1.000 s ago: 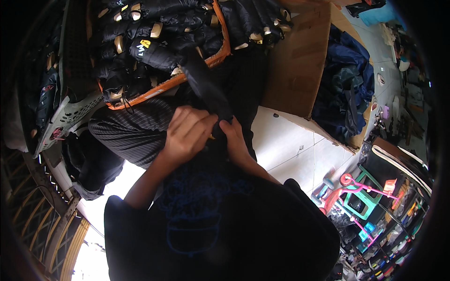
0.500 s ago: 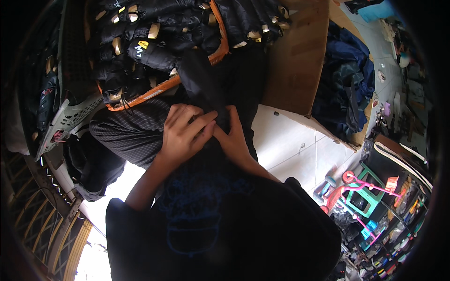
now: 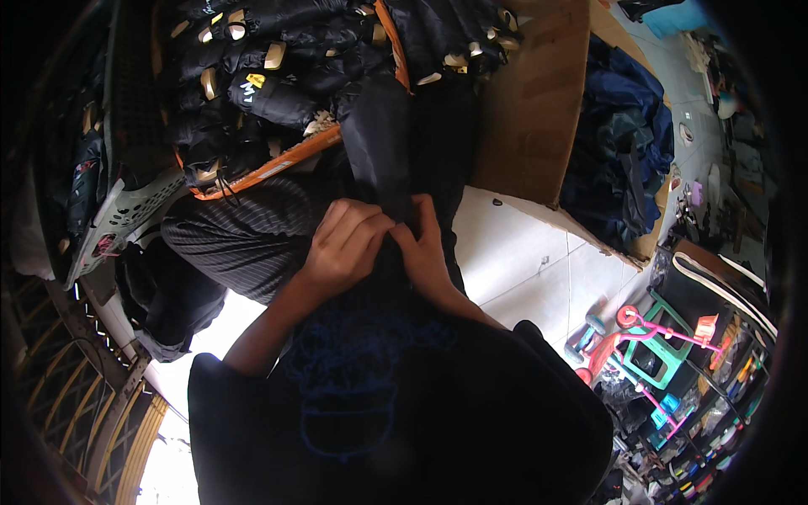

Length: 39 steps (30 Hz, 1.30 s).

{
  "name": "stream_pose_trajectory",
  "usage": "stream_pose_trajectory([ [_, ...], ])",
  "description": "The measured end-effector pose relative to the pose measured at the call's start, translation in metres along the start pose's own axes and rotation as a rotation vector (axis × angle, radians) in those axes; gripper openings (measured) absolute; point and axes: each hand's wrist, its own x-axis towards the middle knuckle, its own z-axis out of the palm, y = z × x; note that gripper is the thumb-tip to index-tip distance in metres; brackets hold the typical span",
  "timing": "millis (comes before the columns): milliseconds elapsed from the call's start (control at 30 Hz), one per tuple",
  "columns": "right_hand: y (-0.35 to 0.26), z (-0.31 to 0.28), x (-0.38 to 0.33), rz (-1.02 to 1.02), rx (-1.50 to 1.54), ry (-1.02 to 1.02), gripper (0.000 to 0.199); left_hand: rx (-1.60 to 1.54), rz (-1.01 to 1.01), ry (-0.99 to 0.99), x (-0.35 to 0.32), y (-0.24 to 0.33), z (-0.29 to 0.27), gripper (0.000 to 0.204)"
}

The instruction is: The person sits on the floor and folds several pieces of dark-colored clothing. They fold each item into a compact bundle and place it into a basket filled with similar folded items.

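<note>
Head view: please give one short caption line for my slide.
Both hands, left hand and right hand, pinch a black fabric piece before an orange-rimmed basket of folded dark items.

A floor of pale square tiles is being lit brightly at the centre and toward five o'clock. A brown cardboard sheet is being propped at one o'clock, with a heap of dark blue cloth being kept just beside it at two o'clock. At four o'clock a pink and green child's tricycle is being stood on the tiles. A grey perforated plastic crate is being leaned at ten o'clock. At seven o'clock a curved metal grille is being washed by strong daylight from below.
</note>
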Motion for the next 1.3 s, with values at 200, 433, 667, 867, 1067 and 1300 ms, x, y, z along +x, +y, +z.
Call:
stream_pose_trajectory([
  [200, 0.005, -0.004, 0.002, -0.004, 0.248, -0.065, 0.028, -0.049, -0.094, 0.111, -0.018, -0.006, 0.01, 0.023],
  [433, -0.005, -0.008, 0.01, 0.092, 0.166, -0.008, 0.028, -0.672, -0.619, 0.5, -0.009, 0.014, 0.012, 0.012],
  [667, -0.013, 0.002, 0.004, 0.022, 0.244, 0.003, 0.031, -0.619, -1.043, 0.294, -0.031, 0.019, 0.003, 0.007],
  [867, -0.01, -0.005, 0.004, 0.097, 0.158, -0.092, 0.033, -0.295, -0.807, 0.147, -0.036, 0.03, 0.004, 0.012],
  [1067, -0.014, 0.0, 0.004, -0.016, 0.038, -0.056, 0.033, -0.295, -0.747, 0.108, -0.035, 0.027, 0.003, 0.015],
  [1300, -0.001, -0.007, 0.005, 0.009, 0.006, -0.106, 0.037, -0.691, -0.841, -0.084, -0.043, -0.01, -0.021, 0.022],
])
